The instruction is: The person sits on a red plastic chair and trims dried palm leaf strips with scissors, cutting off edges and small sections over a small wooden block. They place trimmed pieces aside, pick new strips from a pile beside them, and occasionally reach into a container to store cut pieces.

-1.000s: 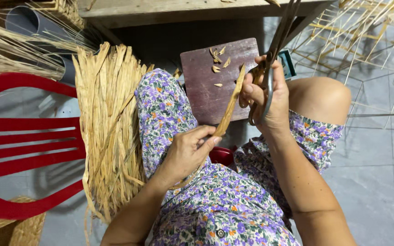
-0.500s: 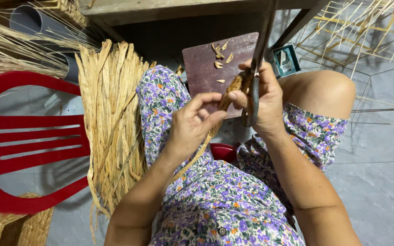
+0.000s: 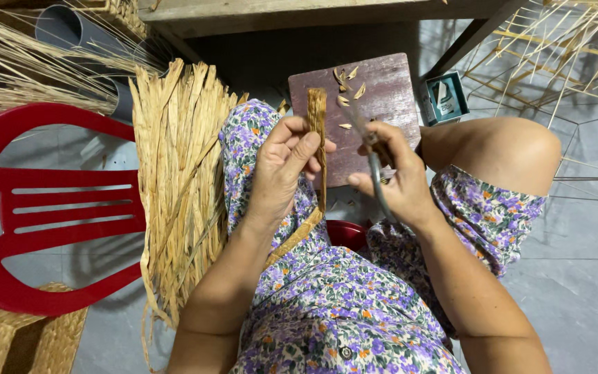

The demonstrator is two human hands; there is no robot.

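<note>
Over the lap, both hands were busy above a dark reddish wooden board that had a few little straw offcuts scattered on it. Left hand had its grip clamped on a flat dried-straw strip, thumb and fingers pinching it about halfway up so the strip stood pretty much upright, top end poking above the fingertips and the lower end trailing down past the wrist toward the floral dress. Right hand was just beside it, grip closed around a thin metal blade, some kind of knife or shears, can't really tell which. The blade sat right of the strip, close but I couldn't say if it touched. Off to the left a big bundle of straw strips hung down next to a red plastic chair.
</note>
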